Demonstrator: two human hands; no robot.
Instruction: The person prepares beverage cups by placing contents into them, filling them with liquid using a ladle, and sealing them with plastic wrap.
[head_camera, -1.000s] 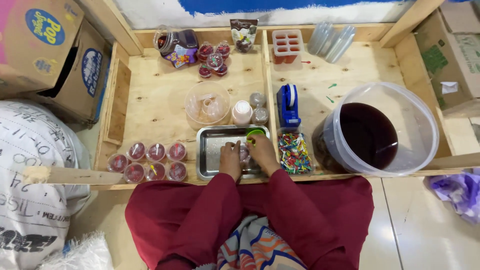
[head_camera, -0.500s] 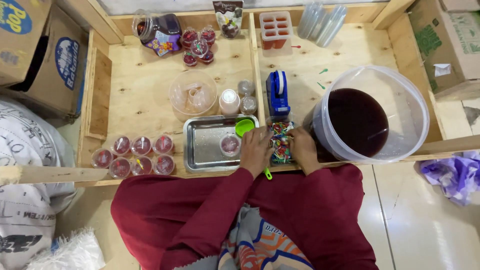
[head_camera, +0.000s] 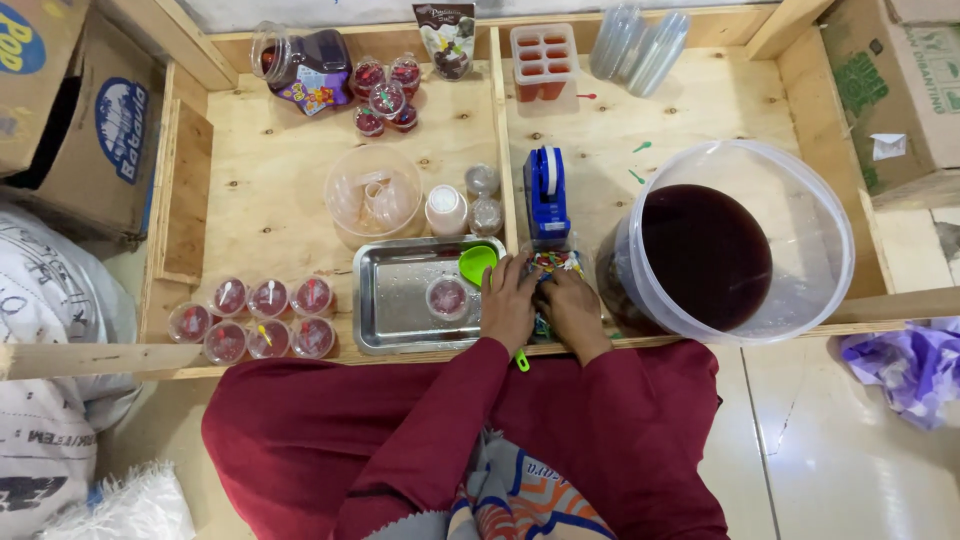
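**Both hands at the bag of coloured bits**

Head view: the left hand (head_camera: 508, 303) and right hand (head_camera: 572, 308) lie side by side at the table's (head_camera: 270, 200) near edge, fingers curled together on a clear bag of coloured bits (head_camera: 551, 264), just right of the steel tray (head_camera: 395, 300). A blue tape dispenser (head_camera: 546, 188) stands just beyond. Far back leans a dark printed pouch (head_camera: 447, 38); cardboard boxes (head_camera: 70, 110) with blue oval labels stand left.

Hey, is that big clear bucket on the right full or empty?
Partly full. The clear bucket stands upright with no lid, and dark red liquid fills it below the rim; the exact level cannot be told from above.
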